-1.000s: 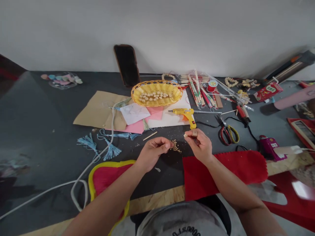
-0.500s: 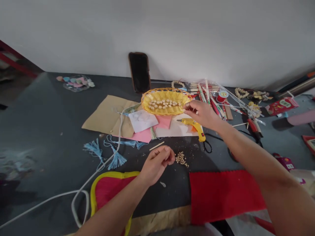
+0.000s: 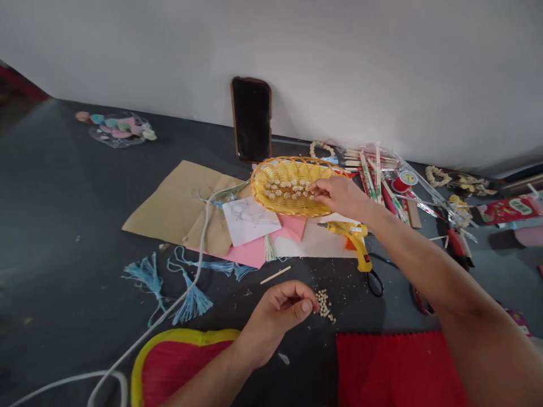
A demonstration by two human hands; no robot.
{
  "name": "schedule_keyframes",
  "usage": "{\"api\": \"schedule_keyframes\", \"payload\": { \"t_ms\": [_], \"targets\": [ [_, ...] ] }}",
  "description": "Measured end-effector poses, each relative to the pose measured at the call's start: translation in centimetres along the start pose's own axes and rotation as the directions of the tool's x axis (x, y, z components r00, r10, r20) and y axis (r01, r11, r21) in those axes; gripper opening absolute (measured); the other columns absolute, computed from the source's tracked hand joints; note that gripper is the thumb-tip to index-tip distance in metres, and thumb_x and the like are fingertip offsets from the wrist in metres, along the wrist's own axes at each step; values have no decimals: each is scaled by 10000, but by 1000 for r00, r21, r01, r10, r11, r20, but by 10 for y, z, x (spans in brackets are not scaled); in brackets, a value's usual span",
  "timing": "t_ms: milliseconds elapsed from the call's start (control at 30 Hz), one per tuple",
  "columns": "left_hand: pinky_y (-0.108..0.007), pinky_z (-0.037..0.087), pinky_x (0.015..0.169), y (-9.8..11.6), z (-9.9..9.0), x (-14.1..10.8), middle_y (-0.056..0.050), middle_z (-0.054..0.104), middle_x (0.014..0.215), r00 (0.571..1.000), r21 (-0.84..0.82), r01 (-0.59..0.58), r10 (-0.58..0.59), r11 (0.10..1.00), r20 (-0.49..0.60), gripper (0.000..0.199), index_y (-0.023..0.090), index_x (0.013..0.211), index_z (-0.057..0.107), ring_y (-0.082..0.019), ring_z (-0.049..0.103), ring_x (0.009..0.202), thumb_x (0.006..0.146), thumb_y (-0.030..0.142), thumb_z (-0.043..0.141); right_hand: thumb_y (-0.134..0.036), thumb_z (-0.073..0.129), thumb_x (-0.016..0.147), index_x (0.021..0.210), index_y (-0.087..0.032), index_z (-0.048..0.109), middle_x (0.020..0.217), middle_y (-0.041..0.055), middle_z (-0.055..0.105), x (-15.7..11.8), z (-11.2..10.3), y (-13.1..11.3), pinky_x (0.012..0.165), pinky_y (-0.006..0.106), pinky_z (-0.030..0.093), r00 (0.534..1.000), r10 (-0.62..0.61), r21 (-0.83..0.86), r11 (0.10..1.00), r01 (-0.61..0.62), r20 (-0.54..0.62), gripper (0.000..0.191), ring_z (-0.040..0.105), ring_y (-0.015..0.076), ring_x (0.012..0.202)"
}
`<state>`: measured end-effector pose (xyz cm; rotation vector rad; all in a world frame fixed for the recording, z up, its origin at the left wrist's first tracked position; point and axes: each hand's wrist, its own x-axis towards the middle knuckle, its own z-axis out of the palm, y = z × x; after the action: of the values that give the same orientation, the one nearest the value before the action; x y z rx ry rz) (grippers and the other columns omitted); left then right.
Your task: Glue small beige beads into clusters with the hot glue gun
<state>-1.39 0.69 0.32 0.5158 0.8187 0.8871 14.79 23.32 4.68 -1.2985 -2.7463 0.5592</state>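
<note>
My right hand reaches over a yellow wicker basket, its fingertips down among rows of small pale beads stuck or lying in the basket. Whether those fingers hold a bead is hidden. My left hand rests low on the dark tabletop with its fingers curled shut. Its fingertips are just beside a small loose heap of the same pale beads.
A yellow glue gun lies on white and pink paper just below the basket. Blue tassels, white cord and a thin wooden stick lie left of the heap. Red felt lies at front right; bundled sticks stand behind.
My right hand has moved from above the bead heap to the basket, its fingertips now down among the beads. My left hand has shifted slightly toward the heap, and the view has tilted.
</note>
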Motion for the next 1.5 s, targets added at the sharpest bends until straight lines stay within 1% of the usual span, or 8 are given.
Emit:
{"api": "schedule_keyframes", "payload": {
  "t_ms": [167, 300, 600, 800, 1033, 1167, 1333, 1500],
  "targets": [
    [-239, 341, 643, 0, -1, 0, -15, 620, 707, 999, -24, 30, -31, 999, -23, 217, 159, 706, 679, -112, 476, 669, 736, 353, 771, -70, 514, 849, 909, -182, 683, 995, 63, 736, -6, -6, 2, 818, 315, 484, 999, -25, -95, 995, 21, -42, 211, 661, 208, 938],
    [-232, 336, 619, 0, 0, 2, -12, 596, 698, 999, -36, 38, -39, 999, -20, 234, 156, 672, 651, -113, 472, 671, 679, 323, 815, -78, 523, 855, 883, -200, 693, 964, 46, 739, -7, -8, 1, 781, 320, 491, 998, -29, -108, 994, 24, -49, 212, 668, 208, 901],
    [-224, 334, 613, 4, 4, 0, -13, 599, 702, 997, -38, 71, -72, 997, -19, 258, 151, 663, 625, -108, 466, 669, 669, 318, 820, -190, 601, 868, 837, -208, 686, 905, 42, 710, 5, -2, -3, 666, 288, 448, 999, -46, -240, 969, 51, 29, 92, 637, 191, 832],
    [-226, 339, 627, 3, 3, 1, -7, 589, 705, 996, -30, 81, -82, 996, -37, 261, 153, 682, 624, -108, 458, 676, 683, 334, 811, -186, 576, 855, 831, -185, 651, 903, 62, 694, 8, -2, -3, 615, 282, 406, 999, -34, -244, 969, 35, 8, 79, 620, 197, 793],
    [-225, 321, 585, 3, 2, 1, -2, 577, 681, 995, 6, 96, -96, 995, -26, 279, 153, 656, 616, -105, 452, 647, 647, 329, 833, -109, 578, 823, 942, -183, 642, 956, 45, 697, 8, -4, -2, 716, 279, 446, 999, -34, -84, 996, 33, -16, 154, 632, 179, 837],
    [-227, 331, 592, 2, 2, 2, -10, 593, 698, 997, 15, 81, -81, 997, 5, 273, 151, 648, 612, -108, 471, 655, 648, 312, 833, -96, 560, 829, 968, -179, 642, 957, 46, 708, 3, -12, 0, 723, 290, 460, 999, -26, -72, 997, 23, -45, 182, 640, 183, 822],
    [-246, 326, 597, 1, 2, 1, -12, 572, 653, 999, 10, 23, -22, 1000, -40, 305, 152, 621, 611, -117, 453, 635, 702, 385, 790, -170, 576, 863, 989, -172, 646, 987, 63, 719, -21, -32, -1, 713, 295, 491, 968, -37, -24, 999, 32, -249, 145, 649, 167, 764],
    [-276, 316, 593, 3, 7, 0, -15, 519, 565, 997, 6, -66, 66, 998, -44, 468, 163, 522, 519, -134, 441, 593, 778, 522, 678, -240, 582, 891, 998, -197, 650, 955, 56, 715, -82, -43, -15, 630, 269, 524, 939, -56, 90, 992, 92, -341, 134, 646, 133, 688]
  ]
}}
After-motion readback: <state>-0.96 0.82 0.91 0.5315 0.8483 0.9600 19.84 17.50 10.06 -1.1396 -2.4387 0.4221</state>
